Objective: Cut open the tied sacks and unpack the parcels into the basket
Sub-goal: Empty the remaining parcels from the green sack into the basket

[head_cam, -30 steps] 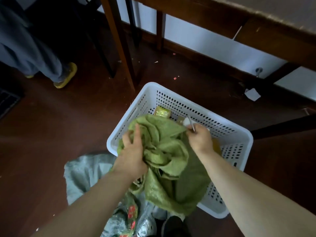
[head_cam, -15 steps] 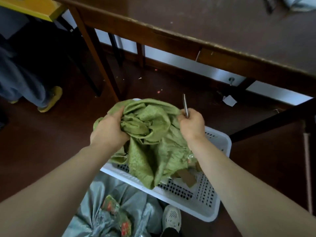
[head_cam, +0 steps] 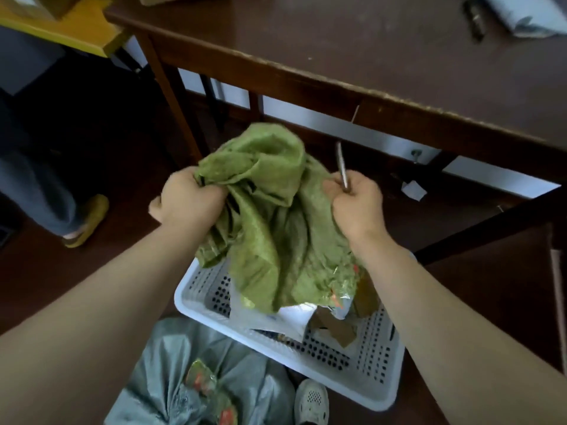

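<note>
Room check: dark reddish-brown floor (head_cam: 107, 271) underfoot, dotted with small flecks, and a white scrap of paper (head_cam: 413, 190) lying near the pale wall (head_cam: 383, 139) seen beneath the table. That dark wooden table (head_cam: 337, 41) fills the top of the view, its front edge worn light. A grey packet (head_cam: 521, 13) and a slim dark object (head_cam: 474, 16) sit at its far right. A yellow tabletop (head_cam: 70, 29) juts in at upper left. Below it, another person's trouser leg and yellow shoe (head_cam: 89, 219) stand on the floor, well apart from the action.

And the action: the green sack (head_cam: 270, 216) is up in the air, crumpled, right above the white basket (head_cam: 380, 357), its lower folds drooping over the parcels. Left hand (head_cam: 187, 200) has its fingers curled tight into the sack's left side, a fistful of fabric. Right hand (head_cam: 359, 207) is fisted on the right side, gripping fabric and a slim metal tool (head_cam: 342, 167) together, the tool poking up out of the fist. Down in the perforated basket, parcels (head_cam: 294, 320) show beneath the sack: a pale one, a brown cardboard one (head_cam: 334, 329), something shiny at the right. Just beside the basket's near-left corner a grey sack (head_cam: 171, 372) slumps on the floor, colourful packets showing at its top, and a pale shoe (head_cam: 311, 400) is planted beside it.
</note>
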Demonstrator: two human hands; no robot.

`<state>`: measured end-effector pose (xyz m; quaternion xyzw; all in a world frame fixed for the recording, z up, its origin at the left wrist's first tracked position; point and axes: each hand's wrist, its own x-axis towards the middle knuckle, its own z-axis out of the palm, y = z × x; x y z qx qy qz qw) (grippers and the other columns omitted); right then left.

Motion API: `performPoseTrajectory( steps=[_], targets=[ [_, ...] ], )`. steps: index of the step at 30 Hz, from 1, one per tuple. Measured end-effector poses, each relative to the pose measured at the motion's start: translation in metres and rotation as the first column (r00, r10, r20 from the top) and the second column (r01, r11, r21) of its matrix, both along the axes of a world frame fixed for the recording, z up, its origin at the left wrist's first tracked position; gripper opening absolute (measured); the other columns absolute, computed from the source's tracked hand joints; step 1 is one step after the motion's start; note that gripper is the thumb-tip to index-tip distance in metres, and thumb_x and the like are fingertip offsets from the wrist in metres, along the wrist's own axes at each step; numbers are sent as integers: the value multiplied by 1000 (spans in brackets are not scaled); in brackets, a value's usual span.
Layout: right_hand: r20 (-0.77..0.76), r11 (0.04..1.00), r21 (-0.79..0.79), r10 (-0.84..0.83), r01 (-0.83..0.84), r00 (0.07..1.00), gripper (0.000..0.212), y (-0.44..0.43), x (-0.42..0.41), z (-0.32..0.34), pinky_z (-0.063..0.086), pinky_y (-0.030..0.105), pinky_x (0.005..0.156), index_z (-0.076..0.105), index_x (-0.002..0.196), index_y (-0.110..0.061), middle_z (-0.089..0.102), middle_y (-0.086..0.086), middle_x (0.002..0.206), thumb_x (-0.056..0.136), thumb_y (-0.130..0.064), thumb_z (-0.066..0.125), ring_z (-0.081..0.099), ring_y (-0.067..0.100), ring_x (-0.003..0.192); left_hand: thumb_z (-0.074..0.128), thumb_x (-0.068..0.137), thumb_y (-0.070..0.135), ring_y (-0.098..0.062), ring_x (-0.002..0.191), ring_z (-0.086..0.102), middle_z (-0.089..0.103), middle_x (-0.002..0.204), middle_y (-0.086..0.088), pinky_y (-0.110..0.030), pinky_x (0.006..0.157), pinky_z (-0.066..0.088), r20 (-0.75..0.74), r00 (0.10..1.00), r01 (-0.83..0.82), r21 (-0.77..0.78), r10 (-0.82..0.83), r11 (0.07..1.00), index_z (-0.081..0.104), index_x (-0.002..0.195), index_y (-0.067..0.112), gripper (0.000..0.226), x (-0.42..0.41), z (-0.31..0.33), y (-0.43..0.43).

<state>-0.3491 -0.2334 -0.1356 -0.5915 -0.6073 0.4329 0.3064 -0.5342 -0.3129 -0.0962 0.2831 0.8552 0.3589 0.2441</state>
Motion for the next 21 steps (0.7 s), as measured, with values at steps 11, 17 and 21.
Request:
performPoseTrajectory(
  steps=[11,17,21],
  targets=[
    [-263,914,-256,248,-315,932,82,-21,10,34,53,19,65,56,122,-20,65,-14,87,49,-49,82,61,-4,71,60,89,9,-13,69,64,63,80,-1,-26,64,55,568,794,-387,197,216,901,58,81,15,10,22,13,11],
    [-226,952,-271,-204,140,953,23,-25,-6,-5,57,34,64,63,69,-20,64,0,62,81,-2,69,61,15,60,59,88,14,-15,71,70,71,92,-5,-23,56,54,674,736,-86,4,61,996,61,115,10,28,38,-11,-6],
    [-307,861,-509,-208,25,929,25,-43,-23,0,22,11,30,58,67,-15,45,-8,35,87,-1,57,34,5,25,58,77,50,-23,96,70,71,111,-8,-46,79,57,946,295,250,58,-133,966,72,109,21,45,43,-10,-22]
  ],
)
